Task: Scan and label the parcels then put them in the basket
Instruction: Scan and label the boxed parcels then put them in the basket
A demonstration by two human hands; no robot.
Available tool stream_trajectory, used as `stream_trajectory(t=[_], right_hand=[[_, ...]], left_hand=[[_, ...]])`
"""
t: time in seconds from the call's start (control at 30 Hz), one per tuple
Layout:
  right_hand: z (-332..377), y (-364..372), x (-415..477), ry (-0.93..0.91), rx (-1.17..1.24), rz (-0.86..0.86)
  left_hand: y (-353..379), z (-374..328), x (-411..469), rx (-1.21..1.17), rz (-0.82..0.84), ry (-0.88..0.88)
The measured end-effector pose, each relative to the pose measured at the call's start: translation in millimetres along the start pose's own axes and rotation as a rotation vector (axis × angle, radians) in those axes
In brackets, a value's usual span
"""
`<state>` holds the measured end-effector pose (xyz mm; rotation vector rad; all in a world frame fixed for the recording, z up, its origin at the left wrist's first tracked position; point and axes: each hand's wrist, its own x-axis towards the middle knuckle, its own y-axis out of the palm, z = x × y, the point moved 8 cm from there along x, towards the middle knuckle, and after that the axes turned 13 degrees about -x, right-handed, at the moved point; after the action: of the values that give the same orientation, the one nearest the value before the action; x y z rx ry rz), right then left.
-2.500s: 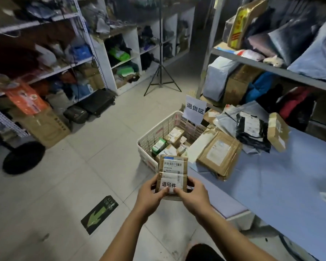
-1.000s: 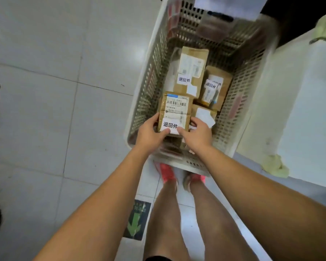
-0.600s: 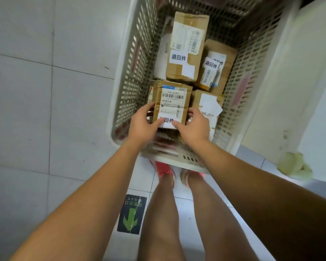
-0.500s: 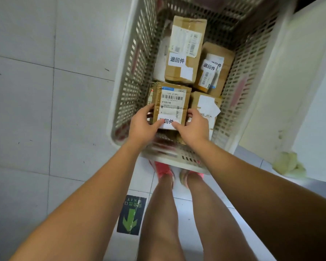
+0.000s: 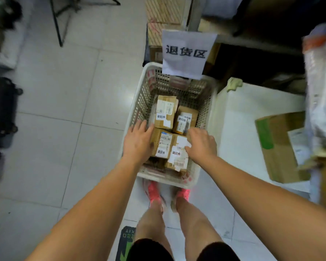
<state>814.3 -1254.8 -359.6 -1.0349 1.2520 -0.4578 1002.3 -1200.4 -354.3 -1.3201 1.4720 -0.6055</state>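
Left hand point(image 5: 137, 143) and right hand point(image 5: 201, 146) both hover low inside the basket point(image 5: 139, 102), fingers straight and slightly spread, neither gripping anything. Labelled parcel point(image 5: 161, 143) lies flat in the basket's near-left part, directly between the hands, label face up. Its long axis runs away from the person, roughly parallel to the basket's long walls. Left hand is the nearer one: its fingers overlap the parcel's left edge and look to be touching it, contact hard to confirm. Right hand sits over the right edge of the neighbouring parcel point(image 5: 178, 154), which lies just beside the first. Two more parcels point(image 5: 166, 113) fill the far half, below the paper sign point(image 5: 186, 53). Judgement: this parcel counts as placed, so the next move is lifting both hands up and out toward the person. More stock likely lies to the right, where a brown carton point(image 5: 279, 147) rests on the white surface point(image 5: 241, 132), well apart from the basket; right hand is closer to it. Carton is blurred, label unreadable.
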Motion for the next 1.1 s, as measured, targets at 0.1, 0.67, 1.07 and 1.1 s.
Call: stream_trajectory(t=[0.1,0.67,1.07,1.1], right_hand=[[-17.5,-61.7,-44.4,0.013,-0.016,-0.077],[-114.9,-221.4,-331.4,0.241,0.005,-0.377],[-278.8,-213.0,-469.6,0.354,0.043,-0.481],[-294.7,-210.3,-479.0,0.35,0.048,-0.491]], left_hand=[[-67.3,-48.1,-20.0,0.042,-0.066,0.072],[-238.2,-255.0,-194.5,0.188,-0.272,0.386],[-213.7,-435.5,-277.0,0.301,-0.323,0.521],[-207.4,-452.7,-282.7,0.313,-0.321,0.518]])
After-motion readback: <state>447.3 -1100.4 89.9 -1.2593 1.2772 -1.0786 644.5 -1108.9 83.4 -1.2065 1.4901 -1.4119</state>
